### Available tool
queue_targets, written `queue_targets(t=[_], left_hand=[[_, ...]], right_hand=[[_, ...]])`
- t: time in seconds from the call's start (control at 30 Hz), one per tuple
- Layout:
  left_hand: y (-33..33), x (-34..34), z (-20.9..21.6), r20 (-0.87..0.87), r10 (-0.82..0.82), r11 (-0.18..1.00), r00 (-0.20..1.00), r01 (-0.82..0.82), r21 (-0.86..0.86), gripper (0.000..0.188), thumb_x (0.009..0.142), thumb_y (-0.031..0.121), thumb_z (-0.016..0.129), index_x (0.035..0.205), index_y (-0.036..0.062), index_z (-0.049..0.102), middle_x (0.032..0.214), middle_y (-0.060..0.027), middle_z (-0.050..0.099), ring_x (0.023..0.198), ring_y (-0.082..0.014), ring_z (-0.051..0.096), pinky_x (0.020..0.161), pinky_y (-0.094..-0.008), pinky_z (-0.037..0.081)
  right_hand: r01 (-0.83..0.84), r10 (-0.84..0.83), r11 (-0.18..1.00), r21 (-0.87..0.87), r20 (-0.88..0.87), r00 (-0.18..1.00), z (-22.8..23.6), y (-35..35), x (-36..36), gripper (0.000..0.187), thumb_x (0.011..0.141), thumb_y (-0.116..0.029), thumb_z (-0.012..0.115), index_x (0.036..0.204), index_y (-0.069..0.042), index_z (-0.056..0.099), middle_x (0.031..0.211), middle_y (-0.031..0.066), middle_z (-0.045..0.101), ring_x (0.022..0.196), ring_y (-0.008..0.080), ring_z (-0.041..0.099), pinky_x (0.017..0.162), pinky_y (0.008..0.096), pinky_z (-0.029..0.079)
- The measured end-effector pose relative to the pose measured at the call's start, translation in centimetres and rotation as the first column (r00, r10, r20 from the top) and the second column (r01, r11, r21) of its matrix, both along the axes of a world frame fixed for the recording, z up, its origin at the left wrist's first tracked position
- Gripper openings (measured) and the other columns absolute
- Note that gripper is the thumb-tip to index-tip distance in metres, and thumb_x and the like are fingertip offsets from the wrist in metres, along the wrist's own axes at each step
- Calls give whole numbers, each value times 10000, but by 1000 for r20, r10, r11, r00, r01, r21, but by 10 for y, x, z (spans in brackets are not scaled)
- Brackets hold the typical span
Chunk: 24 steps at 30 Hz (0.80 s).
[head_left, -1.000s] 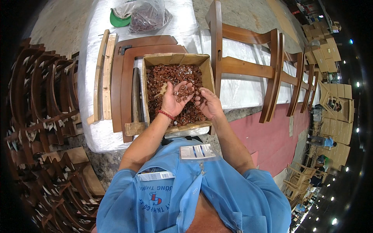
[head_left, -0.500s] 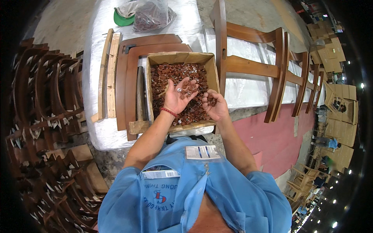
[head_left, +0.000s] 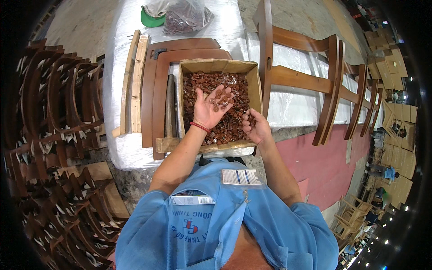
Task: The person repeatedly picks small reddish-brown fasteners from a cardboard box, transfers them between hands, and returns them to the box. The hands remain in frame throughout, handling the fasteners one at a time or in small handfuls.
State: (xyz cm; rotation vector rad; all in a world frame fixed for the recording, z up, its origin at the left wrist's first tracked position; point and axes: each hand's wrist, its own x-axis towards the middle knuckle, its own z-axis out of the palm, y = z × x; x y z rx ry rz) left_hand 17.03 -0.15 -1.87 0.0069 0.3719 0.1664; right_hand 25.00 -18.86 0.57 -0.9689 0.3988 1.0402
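My left hand [head_left: 209, 110] is palm up over a cardboard box [head_left: 220, 66], with several small round brown furniture glides [head_left: 223, 95] lying on its slightly cupped palm and fingers. Just right of it, my right hand [head_left: 256, 129] is curled, with brown glides partly showing between thumb and fingers; how many it holds is hidden. Loose glides [head_left: 193, 83] of the same sort fill the box, some showing shiny metal. A hammer [head_left: 169, 108] lies left of the box, its wooden head by my left forearm.
The box stands on a plastic-wrapped surface [head_left: 118, 90]. Curved brown wooden panels [head_left: 155, 99] and pale wooden strips [head_left: 137, 81] lie to the left. A bag of brown pieces [head_left: 186, 18] and a green cap [head_left: 151, 19] lie beyond. Chair frames [head_left: 299, 76] stand right; stacked parts [head_left: 56, 99] stand left.
The whole view has shifted, carrying the box rightward in the picture. My right hand has drawn slightly toward me. The glides on my left palm lie a little differently.
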Motion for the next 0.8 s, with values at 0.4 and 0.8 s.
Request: queue_targets(t=[0.4, 0.8], left_hand=[[22, 43, -6, -427, -72, 994, 901, 98, 38, 883, 935, 625, 318, 1464, -29, 49, 1488, -294, 150, 1383, -414, 210, 1103, -546, 252], [48, -39, 19, -364, 6, 876, 932, 171, 451, 594, 1013, 317, 377, 1430, -66, 199, 1464, -245, 288, 1348, -345, 332, 1110, -441, 319]], right_hand=[[-10, 12, 998, -55, 37, 999, 10, 0, 0, 248, 948, -329, 549, 811, -125, 517, 666, 3, 480, 517, 95, 403, 413, 209, 305], [-75, 76, 997, -27, 31, 997, 10, -13, -6, 256, 931, -317, 591, 813, -99, 530, 641, -9, 484, 480, 83, 403, 384, 204, 290]])
